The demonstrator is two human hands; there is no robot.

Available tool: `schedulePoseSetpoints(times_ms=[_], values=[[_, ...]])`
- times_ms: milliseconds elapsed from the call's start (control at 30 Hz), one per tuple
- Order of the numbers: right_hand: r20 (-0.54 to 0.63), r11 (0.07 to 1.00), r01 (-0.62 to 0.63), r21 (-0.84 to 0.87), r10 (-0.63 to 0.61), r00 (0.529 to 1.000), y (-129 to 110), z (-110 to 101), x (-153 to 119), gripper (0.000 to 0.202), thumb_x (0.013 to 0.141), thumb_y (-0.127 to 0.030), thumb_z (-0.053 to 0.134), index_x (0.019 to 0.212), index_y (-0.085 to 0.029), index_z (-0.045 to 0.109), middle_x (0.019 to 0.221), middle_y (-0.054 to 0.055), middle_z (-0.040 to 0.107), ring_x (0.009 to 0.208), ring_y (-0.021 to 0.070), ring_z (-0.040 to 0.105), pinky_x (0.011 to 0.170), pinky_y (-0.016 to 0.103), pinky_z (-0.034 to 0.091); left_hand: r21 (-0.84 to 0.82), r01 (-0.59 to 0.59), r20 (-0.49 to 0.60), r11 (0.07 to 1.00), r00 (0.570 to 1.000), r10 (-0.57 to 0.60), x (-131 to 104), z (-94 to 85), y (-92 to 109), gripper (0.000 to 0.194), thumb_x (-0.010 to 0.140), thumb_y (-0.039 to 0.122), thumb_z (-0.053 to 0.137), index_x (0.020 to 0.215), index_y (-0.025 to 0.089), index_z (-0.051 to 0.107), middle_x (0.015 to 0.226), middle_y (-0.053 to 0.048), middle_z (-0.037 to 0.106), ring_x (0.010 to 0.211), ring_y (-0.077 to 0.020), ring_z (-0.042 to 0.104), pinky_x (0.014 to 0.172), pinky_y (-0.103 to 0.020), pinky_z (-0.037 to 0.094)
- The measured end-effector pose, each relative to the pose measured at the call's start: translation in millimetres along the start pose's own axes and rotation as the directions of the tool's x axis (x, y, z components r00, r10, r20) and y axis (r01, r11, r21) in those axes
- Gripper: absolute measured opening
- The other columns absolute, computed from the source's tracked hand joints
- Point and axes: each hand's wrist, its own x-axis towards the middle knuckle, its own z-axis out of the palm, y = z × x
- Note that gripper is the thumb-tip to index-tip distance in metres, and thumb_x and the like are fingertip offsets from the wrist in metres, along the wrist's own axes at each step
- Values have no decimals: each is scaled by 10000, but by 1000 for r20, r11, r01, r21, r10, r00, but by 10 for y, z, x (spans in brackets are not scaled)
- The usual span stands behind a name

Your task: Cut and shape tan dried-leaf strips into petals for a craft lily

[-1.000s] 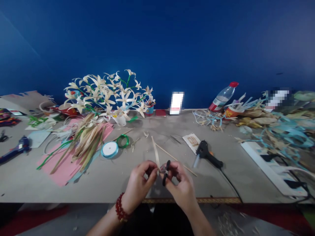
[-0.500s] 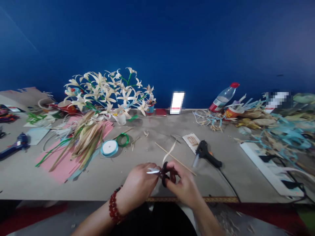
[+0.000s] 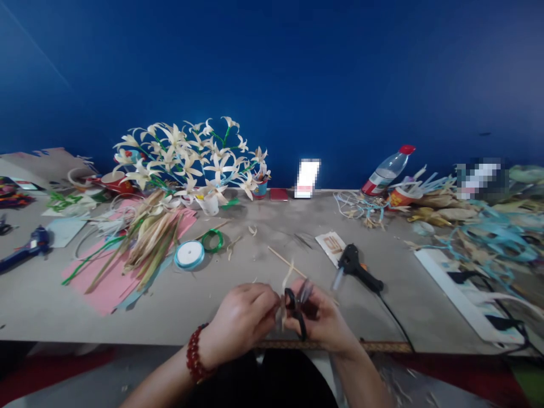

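Observation:
My left hand, with a red bead bracelet at its wrist, is closed in a pinch near the table's front edge. Its fingertips meet the side of a pale, thin husk-like strip, which stands up between my hands; the exact grip is partly hidden. In my right hand are black-handled scissors, their loops facing my left hand and their blades pointing up and back against my fingers. The blades are blurred. Behind the hands a thin wooden stick lies on the table.
A black glue gun with a cord lies right, beside a white power strip. Left are a ribbon spool, green tape and dried husks on pink paper. White husk flowers and a bottle stand behind.
The scissors have turned in my right hand: their blades pointed left over my left hand and now point back to the right. The pale strip's upper end sits lower and further left.

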Motion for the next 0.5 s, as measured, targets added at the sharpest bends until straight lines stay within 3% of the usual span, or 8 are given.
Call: schedulePoseSetpoints(times_ms=[67, 133, 300, 367, 467, 500], values=[[69, 996, -54, 72, 49, 996, 8, 10, -5, 296, 665, -276, 821, 809, -209, 572, 672, -43, 547, 555, 91, 472, 539, 203, 425, -3, 78, -60, 997, 995, -78, -15, -3, -24, 142, 914, 141, 425, 858, 199, 541, 772, -37, 617, 699, -163, 562, 647, -258, 421], [61, 991, -46, 123, 39, 997, 27, 14, -6, 311, 664, -323, 822, 815, -216, 572, 687, -32, 569, 561, 99, 503, 537, 208, 440, -30, 164, -139, 986, 976, -167, -62, -20, -67, 152, 904, 132, 403, 813, 206, 501, 722, -14, 558, 653, -151, 521, 624, -250, 400], [-74, 997, 1, 76, 5, 997, 108, -4, 4, 342, 622, -367, 849, 791, -212, 596, 695, -10, 617, 572, 123, 563, 570, 244, 497, -86, 294, -180, 952, 935, -305, -495, -217, -270, 201, 913, 161, 357, 729, 221, 412, 654, 20, 453, 591, -136, 451, 590, -234, 382], [-132, 998, -2, 57, 10, 991, 130, -23, 13, 347, 614, -370, 857, 797, -208, 610, 725, 0, 647, 569, 119, 566, 581, 249, 508, -22, 359, -100, 933, 928, -359, -816, -364, -350, 202, 894, 162, 383, 710, 218, 443, 644, 20, 482, 586, -133, 468, 583, -227, 384], [-155, 998, -6, 69, 16, 988, 138, -52, 51, 350, 616, -368, 859, 808, -210, 612, 754, 8, 666, 590, 124, 577, 580, 250, 509, 115, 398, 171, 910, 895, -413, -1324, -596, -398, 216, 811, 151, 490, 608, 222, 515, 550, 50, 533, 493, -118, 491, 507, -208, 360], [-145, 997, -8, 78, 19, 989, 136, -54, 71, 347, 621, -363, 857, 806, -210, 608, 754, 8, 666, 603, 128, 584, 582, 249, 507, 155, 414, 169, 897, 883, -437, -1453, -663, -390, 196, 793, 170, 528, 610, 234, 561, 544, 57, 567, 483, -122, 519, 490, -202, 370]])
